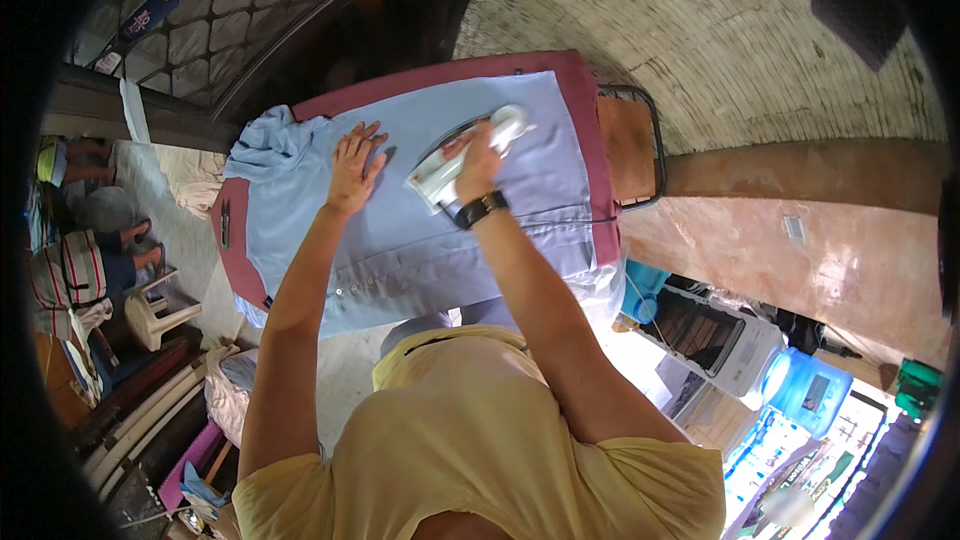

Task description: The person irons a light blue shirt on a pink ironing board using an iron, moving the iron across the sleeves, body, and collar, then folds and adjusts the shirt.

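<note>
Head cam: shirt [400, 230] on maroon brd [450, 73]; grey flr [196, 240], prob. stone wall [680, 50].

The person wears a loose, pale yellow top [450, 410] with a rounded neckline [470, 514] and 2 short, wide sleeves [655, 475] of the same plain cloth. 1 small, dark streak [430, 341] marks the fabric near the hem. A black, chunky wristband [482, 208], like a watch, circles the right wrist. Greyish-mauve legwear [490, 314] shows past the hem.

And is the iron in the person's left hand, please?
No, the right hand grips the iron, while the left hand rests on the blue shirt.
</note>
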`<state>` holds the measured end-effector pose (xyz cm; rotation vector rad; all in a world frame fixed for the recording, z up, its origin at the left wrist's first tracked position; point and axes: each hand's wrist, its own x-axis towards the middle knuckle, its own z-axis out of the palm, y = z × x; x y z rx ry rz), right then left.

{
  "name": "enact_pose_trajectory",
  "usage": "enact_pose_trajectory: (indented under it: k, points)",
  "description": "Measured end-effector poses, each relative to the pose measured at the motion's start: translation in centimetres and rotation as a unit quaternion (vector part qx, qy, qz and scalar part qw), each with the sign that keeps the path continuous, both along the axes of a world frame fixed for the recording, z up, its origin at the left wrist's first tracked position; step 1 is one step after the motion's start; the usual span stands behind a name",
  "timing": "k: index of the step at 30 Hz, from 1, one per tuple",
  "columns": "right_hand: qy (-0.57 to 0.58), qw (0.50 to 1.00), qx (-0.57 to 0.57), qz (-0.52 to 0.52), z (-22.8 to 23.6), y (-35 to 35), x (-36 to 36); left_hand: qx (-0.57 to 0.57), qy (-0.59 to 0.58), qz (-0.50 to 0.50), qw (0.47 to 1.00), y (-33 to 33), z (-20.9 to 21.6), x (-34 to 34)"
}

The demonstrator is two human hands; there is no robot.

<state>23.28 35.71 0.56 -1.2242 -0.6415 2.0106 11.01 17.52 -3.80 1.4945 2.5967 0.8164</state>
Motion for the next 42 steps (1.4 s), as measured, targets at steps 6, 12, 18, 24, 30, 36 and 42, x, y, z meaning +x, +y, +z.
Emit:
enact_pose_trajectory:
  k: [6,12,18,24,30,36,42]
  points:
    - [0.074,0.99,-0.12,0.015,1.0,-4.9,1.5,0.059,-0.095,-0.017,0.994,-0.5,-0.5,-1.0]
    - [0.039,0.987,0.087,-0.13,-1.9,7.8,4.8,0.007,-0.038,-0.035,0.999,-0.3,0.0,-0.3]
    - [0.082,0.988,0.033,-0.126,-2.5,7.1,6.0,0.001,-0.017,-0.036,0.999,-0.6,-0.4,-0.4]
    - [0.061,0.982,-0.108,-0.145,0.2,-0.1,5.8,-0.018,0.018,-0.03,0.999,-0.5,-0.4,0.0]
    - [0.014,0.969,-0.006,-0.245,0.0,9.3,10.8,-0.019,0.025,-0.031,0.999,-0.4,-0.6,0.2]
    - [0.038,0.977,-0.049,-0.206,0.1,5.9,10.4,-0.014,0.041,-0.023,0.999,-0.4,-0.9,0.2]
    - [0.027,0.975,-0.013,-0.222,0.7,10.5,12.7,-0.013,0.059,-0.013,0.998,0.0,-0.5,0.6]
